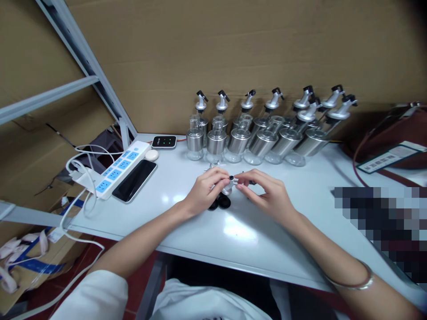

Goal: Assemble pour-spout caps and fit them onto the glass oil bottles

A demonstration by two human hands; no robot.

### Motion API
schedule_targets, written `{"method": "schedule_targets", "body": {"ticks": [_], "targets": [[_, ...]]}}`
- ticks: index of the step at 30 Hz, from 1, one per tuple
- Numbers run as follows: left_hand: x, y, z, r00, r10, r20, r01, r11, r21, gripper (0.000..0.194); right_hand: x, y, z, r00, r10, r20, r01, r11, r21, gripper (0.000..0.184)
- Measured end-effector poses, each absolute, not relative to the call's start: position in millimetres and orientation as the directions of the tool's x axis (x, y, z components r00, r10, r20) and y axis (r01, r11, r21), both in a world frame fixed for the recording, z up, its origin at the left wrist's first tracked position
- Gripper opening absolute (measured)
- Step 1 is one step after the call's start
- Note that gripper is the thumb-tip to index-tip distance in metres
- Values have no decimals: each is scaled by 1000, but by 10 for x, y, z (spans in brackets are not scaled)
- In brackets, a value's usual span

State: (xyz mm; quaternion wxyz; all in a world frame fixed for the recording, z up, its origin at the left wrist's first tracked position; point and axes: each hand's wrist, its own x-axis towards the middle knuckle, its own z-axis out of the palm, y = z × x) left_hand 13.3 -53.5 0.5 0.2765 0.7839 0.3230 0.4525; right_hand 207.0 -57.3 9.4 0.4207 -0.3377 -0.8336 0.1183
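My left hand (207, 190) is closed around a silver pour spout (227, 188), with the spout's dark tip pointing up between thumb and fingers. Close to its right side, my right hand (268, 190) is closed in a pinch. A tiny pale piece seems to sit at those fingertips, too small to name. Round black pieces (224, 202) lie on the table just below the spout. Behind my hands, more silver and black parts are partly hidden by my fingers.
Glass bottles with steel sleeves (216, 143) stand in rows at the back; several carry spouts (272, 102), while others are open-necked. A power strip (115, 174), a phone (135, 180) and a small black device (164, 142) lie left. On the right is a brown bag (383, 133).
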Motion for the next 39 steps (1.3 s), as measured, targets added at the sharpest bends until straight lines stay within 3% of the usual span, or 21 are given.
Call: {"method": "schedule_targets", "body": {"ticks": [3,8,10,13,16,19,24,31,36,39], "targets": [[140,-545,13,437,731,523,277,-663,696,18,2049,-594,91,-464,589,662,418,804,-423,25],[135,-562,36,481,734,480,300,-652,696,18,2039,-616,93,-491,542,681,408,835,-370,16],[142,-576,57,458,797,395,265,-546,795,17,2056,-620,108,-499,538,680,412,837,-360,17],[163,-587,92,422,882,207,41,-247,968,23,2094,-613,138,-503,527,685,402,844,-354,23],[183,-584,117,478,877,42,-143,31,989,38,2123,-588,158,-494,464,735,390,874,-289,26],[196,-592,135,563,825,-41,-142,146,979,42,2121,-566,163,-489,436,756,393,883,-256,24],[211,-615,127,511,860,-8,-148,97,984,28,2085,-566,151,-488,468,737,413,867,-278,18],[199,-588,87,434,900,42,-160,32,987,35,2077,-570,109,-512,500,699,442,851,-285,12],[178,-573,118,541,841,-13,-32,36,999,29,2098,-562,126,-600,435,672,463,873,-151,10],[177,-574,142,514,858,0,-2,1,1000,28,2109,-554,135,-653,394,647,484,874,-44,14]]}}
